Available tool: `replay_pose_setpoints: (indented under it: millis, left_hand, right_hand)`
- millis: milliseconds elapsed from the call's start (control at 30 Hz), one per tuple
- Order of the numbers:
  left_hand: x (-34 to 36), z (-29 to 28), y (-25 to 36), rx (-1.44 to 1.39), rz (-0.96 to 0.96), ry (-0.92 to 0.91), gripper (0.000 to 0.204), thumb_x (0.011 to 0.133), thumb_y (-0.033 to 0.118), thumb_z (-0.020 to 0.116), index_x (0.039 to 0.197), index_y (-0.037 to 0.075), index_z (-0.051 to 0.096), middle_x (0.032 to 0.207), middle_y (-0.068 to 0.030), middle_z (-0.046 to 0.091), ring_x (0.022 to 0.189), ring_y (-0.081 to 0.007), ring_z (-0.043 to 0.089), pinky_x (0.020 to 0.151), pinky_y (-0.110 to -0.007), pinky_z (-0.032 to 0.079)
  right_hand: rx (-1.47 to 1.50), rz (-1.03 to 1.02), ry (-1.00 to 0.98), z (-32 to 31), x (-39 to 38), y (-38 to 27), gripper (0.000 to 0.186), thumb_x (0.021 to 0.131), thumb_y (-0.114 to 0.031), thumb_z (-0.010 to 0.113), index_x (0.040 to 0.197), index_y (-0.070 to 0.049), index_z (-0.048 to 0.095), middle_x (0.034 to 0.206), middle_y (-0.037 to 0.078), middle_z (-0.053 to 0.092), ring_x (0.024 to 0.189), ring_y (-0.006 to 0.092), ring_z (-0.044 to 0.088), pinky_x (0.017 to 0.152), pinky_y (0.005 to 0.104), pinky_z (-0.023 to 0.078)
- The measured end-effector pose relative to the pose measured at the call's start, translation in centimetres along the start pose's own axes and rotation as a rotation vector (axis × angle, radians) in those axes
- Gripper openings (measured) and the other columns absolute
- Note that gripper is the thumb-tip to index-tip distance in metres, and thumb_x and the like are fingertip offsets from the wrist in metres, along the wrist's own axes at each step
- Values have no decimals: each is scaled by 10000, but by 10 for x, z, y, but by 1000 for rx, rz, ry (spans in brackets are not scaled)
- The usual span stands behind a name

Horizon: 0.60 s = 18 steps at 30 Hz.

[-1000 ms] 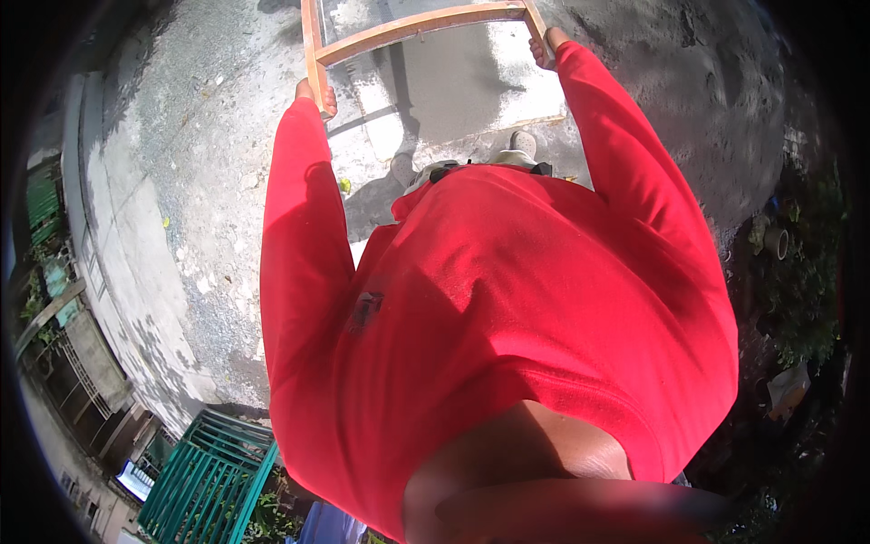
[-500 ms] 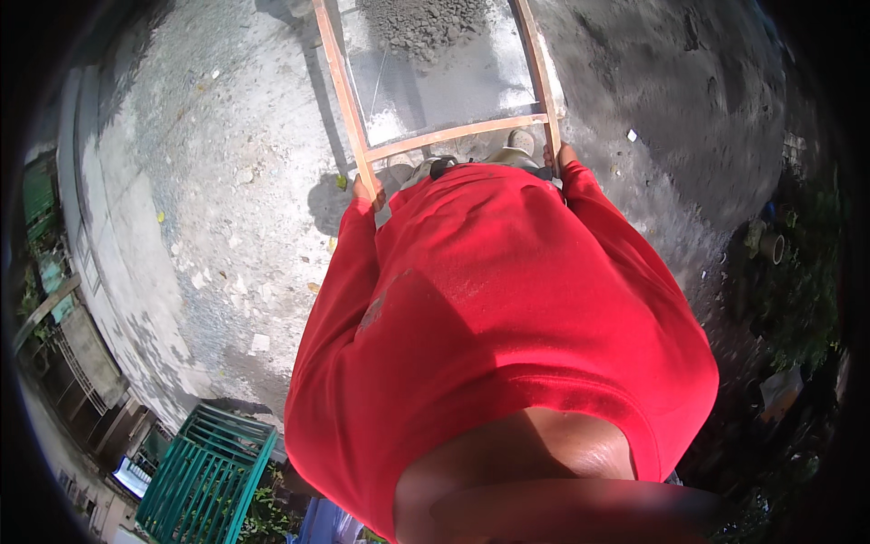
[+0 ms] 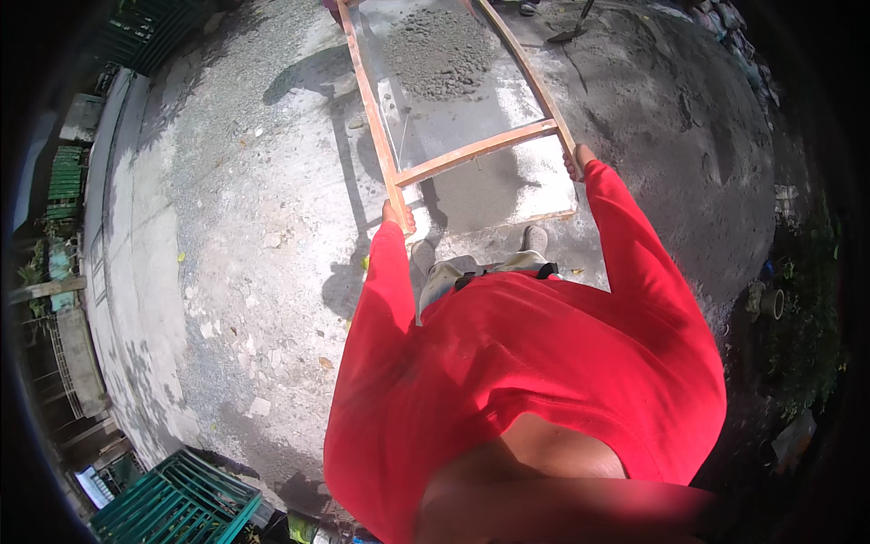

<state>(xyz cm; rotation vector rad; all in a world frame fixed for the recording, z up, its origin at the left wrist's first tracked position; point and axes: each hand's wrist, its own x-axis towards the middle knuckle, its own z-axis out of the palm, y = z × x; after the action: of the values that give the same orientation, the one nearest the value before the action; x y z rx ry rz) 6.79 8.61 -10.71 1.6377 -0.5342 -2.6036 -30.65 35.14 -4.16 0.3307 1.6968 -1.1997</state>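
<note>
A wooden-framed sieve (image 3: 476, 153) with a fine mesh stretches away from me, held by its two side rails. My left hand (image 3: 400, 216) is closed round the end of the left rail. On the other side, my right hand (image 3: 579, 161) grips the right rail's end. Damp, lumpy grey sand (image 3: 439, 53) lies on the far part of the mesh. Below the near crossbar, finer grey sand (image 3: 476, 195) shows on a pale board (image 3: 550, 177) in front of my shoes. The sieve's far end is cut off by the view's top edge.
Dark sand (image 3: 662, 172) spreads over the ground at the right, with a shovel blade (image 3: 566, 37) at its far side. Another person's shoe (image 3: 528, 8) shows at the top. A green slatted rack (image 3: 177, 503) stands at the lower left, and a pot (image 3: 771, 304) at the right.
My arms have stretched forward, and the sieve has moved away from my body, uncovering the board and sand beneath. The shovel and the other person's shoe have come into view.
</note>
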Motion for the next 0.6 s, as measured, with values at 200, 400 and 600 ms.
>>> replay_pose_setpoints:
  millis: [200,400,600]
  left_hand:
    - [-15,-134,-42,-38,124,112,497,715,542,257,554,93,397,416,-35,332,327,-175,313,324,-312,271]
    - [-103,-263,17,-42,189,253,495,710,573,311,546,115,404,412,-8,344,318,-145,319,309,-274,267]
    - [-131,-292,59,91,195,356,535,722,626,272,546,137,402,410,15,343,318,-130,321,304,-282,258]
  right_hand:
    - [21,77,-209,75,28,112,345,767,-398,259,664,-107,413,490,11,366,389,147,334,373,288,281]
    - [96,140,-368,215,9,187,324,772,-368,281,677,-94,424,478,30,364,385,169,347,373,300,282]
    - [89,127,-418,266,-11,194,276,769,-327,284,692,-90,404,485,26,358,385,153,339,367,271,281]
